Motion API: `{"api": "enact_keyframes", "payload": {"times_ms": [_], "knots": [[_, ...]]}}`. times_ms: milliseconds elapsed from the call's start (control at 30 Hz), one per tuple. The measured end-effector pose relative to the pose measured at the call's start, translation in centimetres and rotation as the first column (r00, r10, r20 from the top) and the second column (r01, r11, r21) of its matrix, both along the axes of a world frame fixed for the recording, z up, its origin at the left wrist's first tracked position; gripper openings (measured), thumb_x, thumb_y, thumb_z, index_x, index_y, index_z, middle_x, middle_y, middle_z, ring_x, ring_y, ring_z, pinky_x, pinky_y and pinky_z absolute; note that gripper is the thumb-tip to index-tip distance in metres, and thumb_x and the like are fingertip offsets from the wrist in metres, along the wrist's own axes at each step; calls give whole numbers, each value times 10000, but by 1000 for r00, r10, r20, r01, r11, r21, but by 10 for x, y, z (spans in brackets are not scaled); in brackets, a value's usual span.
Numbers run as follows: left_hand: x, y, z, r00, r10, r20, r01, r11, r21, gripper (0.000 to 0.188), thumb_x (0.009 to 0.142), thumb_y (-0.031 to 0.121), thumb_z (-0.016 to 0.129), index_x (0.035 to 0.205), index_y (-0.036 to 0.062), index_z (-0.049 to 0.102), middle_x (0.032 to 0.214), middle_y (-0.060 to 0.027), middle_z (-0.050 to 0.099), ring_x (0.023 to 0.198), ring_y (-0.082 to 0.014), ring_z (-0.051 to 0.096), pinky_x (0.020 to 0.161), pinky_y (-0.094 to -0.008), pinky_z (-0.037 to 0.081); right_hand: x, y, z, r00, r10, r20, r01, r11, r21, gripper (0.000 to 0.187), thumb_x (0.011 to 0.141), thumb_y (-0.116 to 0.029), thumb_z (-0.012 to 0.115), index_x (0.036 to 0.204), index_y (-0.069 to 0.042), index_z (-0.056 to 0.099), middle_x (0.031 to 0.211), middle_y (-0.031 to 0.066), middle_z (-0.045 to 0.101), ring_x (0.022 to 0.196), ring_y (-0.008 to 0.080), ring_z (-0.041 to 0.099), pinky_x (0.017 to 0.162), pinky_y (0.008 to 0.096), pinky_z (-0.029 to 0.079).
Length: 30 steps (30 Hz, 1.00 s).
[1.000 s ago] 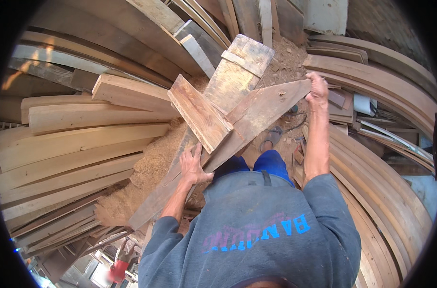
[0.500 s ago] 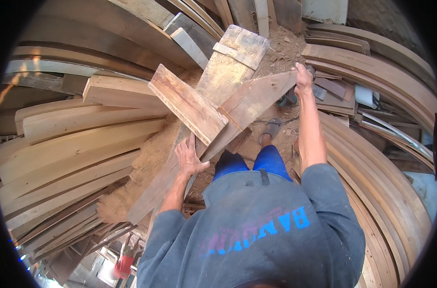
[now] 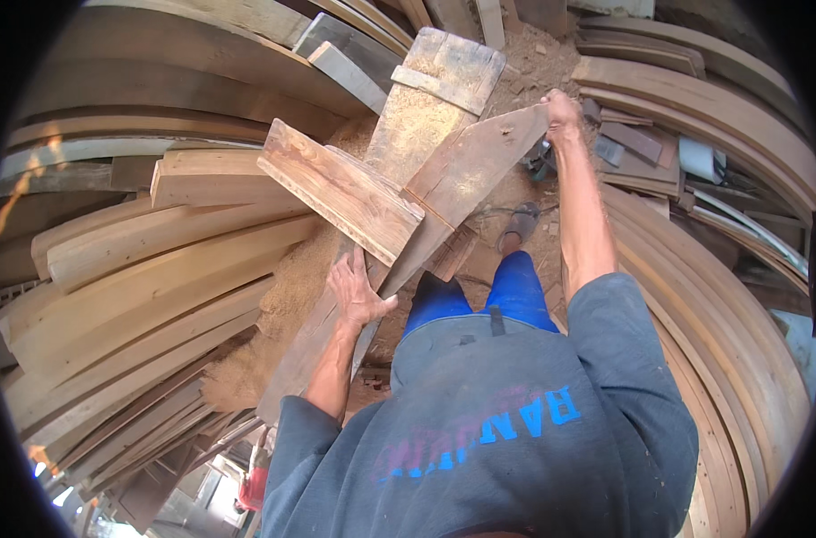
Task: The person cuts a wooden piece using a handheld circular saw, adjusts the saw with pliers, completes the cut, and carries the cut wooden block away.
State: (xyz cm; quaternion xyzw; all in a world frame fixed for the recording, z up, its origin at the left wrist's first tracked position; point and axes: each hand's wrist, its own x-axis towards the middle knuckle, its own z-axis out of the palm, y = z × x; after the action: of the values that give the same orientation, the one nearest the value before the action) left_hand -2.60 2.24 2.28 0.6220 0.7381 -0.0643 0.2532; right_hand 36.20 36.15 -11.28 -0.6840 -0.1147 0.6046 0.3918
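Note:
My right hand (image 3: pixel 563 117) grips the far right end of a flat, tapered wooden board (image 3: pixel 484 157). A thicker plank (image 3: pixel 341 193) with a worn, brownish face lies crosswise, meeting that board near its left part. Beneath both runs a long, dusty bench plank (image 3: pixel 426 112) with a narrow cleat nailed across its far end. My left hand (image 3: pixel 358 291) is at the near end of the thicker plank, its fingers stretched forward against the wood and its thumb spread away. Its fingertips are partly hidden by the plank's edge.
Stacked boards (image 3: pixel 166 251) fill the left side, and long planks (image 3: pixel 695 323) lie along the right. Sawdust (image 3: pixel 287 296) is heaped beside the bench. My sandalled foot (image 3: pixel 522 220) stands on the littered floor near a dark power tool (image 3: pixel 540 161). A person in red (image 3: pixel 254 489) shows at lower left.
The view has turned slightly. Both the tapered board and the thicker plank appear swung a little anticlockwise, while my hands keep the same places on them.

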Motion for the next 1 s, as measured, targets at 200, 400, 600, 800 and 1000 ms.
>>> {"api": "enact_keyframes", "payload": {"times_ms": [200, 400, 600, 800, 1000], "knots": [[8, 0, -2, 999, -37, -3, 37, 999, -28, 1327, 485, 389, 874, 1586, 105, 189, 1323, -221, 419, 1238, -414, 411, 1069, -540, 329, 23, -2, -58, 986, -145, 86, 129, 976, 174, 454, 894, -321, 665, 1128, 66, 620, 980, 129, 662, 846, 233, 650, 731, 413, 535], [8, 2, 4, 1000, 5, -17, -5, 1000, -25, 1354, 479, 401, 908, 1585, 131, 176, 1362, -230, 397, 1287, -423, 382, 1082, -570, 325, 11, -15, -16, 983, 42, 178, -52, 997, 52, 806, 897, -555, 702, 1358, 83, 532, 1282, 157, 626, 1123, 243, 609, 961, 413, 489], [3, 12, 6, 997, -66, 30, 68, 996, -53, 1367, 512, 390, 905, 1593, 119, 113, 1414, -243, 378, 1291, -424, 385, 1088, -562, 339, 13, -125, -8, 993, -108, 50, 90, 954, 285, 326, 965, -459, 646, 1071, -151, 638, 890, -38, 622, 750, 98, 583, 622, 290, 479], [-10, 8, 0, 997, -59, 43, 64, 992, -108, 1369, 584, 405, 893, 1605, 101, 33, 1418, -257, 393, 1331, -438, 377, 1114, -546, 345, 3, -267, 14, 993, 9, 118, -12, 1000, 20, 329, 984, -382, 601, 1035, -63, 665, 887, 12, 679, 715, 113, 617, 586, 283, 476], [-15, 7, -2, 993, -97, 61, 101, 992, -75, 1371, 587, 420, 892, 1607, 103, 32, 1375, -270, 424, 1294, -443, 418, 1096, -547, 369, -20, -343, 6, 991, -29, 134, 43, 994, -98, 281, 980, -317, 583, 1003, -49, 664, 821, 34, 665, 644, 111, 601, 539, 283, 456]]}}
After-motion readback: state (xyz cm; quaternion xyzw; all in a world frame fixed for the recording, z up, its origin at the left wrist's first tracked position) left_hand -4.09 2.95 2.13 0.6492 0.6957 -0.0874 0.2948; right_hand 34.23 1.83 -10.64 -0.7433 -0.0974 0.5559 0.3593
